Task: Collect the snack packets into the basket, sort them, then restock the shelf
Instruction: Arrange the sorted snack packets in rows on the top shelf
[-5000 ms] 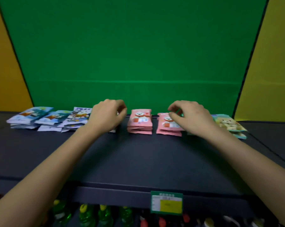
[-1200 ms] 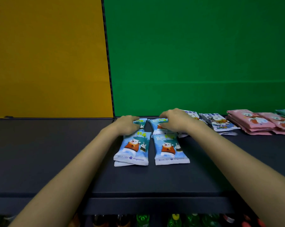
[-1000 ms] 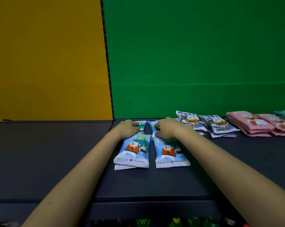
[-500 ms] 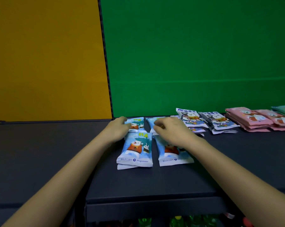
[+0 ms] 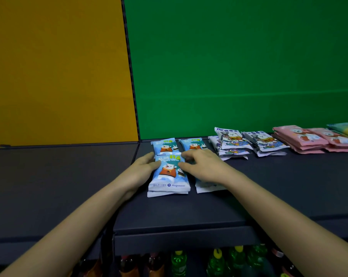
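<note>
Four lots of blue snack packets [image 5: 193,144] sit in a two-by-two block on the dark shelf top [image 5: 189,212], towards its left end. The near-left blue stack [image 5: 170,176] is at least two packets deep, face up, with a short end towards the viewer; the near-right blue packet [image 5: 206,187] lies just beside it, mostly hidden under the right hand; the two far blue packets [image 5: 165,146] lie side by side just behind, close to the back wall.

The left hand [image 5: 142,169] lies low on the shelf, fingers nearly straight and pressed along the left edge of the near-left blue stack; the right hand [image 5: 204,166] rests palm down over the near-right blue packet, fingers loosely spread and only lightly bent, thumb touching the stack's right edge; neither hand is curled round anything.

To the right, two piles of white-and-navy packets [image 5: 232,137] lie near the blue ones; further right are two pink stacks [image 5: 300,137]; a pale green packet [image 5: 346,127] sits at the frame's right edge. Behind is a green backdrop [image 5: 239,66], with a yellow panel [image 5: 55,66] to its left; bottles [image 5: 178,262] show on the level below the shelf's near edge.
</note>
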Tool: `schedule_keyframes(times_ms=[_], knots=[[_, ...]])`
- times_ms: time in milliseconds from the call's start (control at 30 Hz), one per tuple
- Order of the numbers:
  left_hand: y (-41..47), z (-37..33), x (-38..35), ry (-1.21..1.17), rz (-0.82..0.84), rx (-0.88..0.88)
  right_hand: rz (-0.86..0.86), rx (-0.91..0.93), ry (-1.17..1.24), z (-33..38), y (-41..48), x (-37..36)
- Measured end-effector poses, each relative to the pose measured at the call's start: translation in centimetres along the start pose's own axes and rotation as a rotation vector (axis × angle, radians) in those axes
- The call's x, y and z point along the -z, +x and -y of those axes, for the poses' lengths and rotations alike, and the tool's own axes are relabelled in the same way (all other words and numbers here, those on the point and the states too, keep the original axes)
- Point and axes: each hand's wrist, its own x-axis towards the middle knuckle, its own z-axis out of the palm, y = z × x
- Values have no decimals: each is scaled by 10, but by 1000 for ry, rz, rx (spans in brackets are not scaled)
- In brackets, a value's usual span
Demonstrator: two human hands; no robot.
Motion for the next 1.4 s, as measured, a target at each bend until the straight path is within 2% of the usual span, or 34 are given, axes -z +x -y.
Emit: schedule_keyframes(times_ms=[200,300,400,533,600,733,900,1000,1100,1400], knots=[[-6,3,1,149,19,-71,-20,5,-82,5,-3,-10],[-5,-3,6,388,-73,-163,-24,21,-33,-2,-7,-1],[3,-19,2,507,-167,-313,-110,-6,34,-27,-15,22],[24,-53,-29,556,-156,-413,-290,-123,-2,-83,-22,64],[36,-71,-56,611,-141,-424,-328,-195,-42,-116,-21,83],[74,-89,-111,817,-148,-360,-275,-314,-147,-175,-8,103],[114,-96,-168,970,-117,-219,-161,-276,-188,-205,8,96],[129,-95,-188,975,-101,-91,-110,-250,-173,-214,17,86],[135,-92,-195,924,-151,10,-137,-261,-120,-217,24,82],[132,-100,-202,923,-196,142,-155,-271,-45,-219,28,81]])
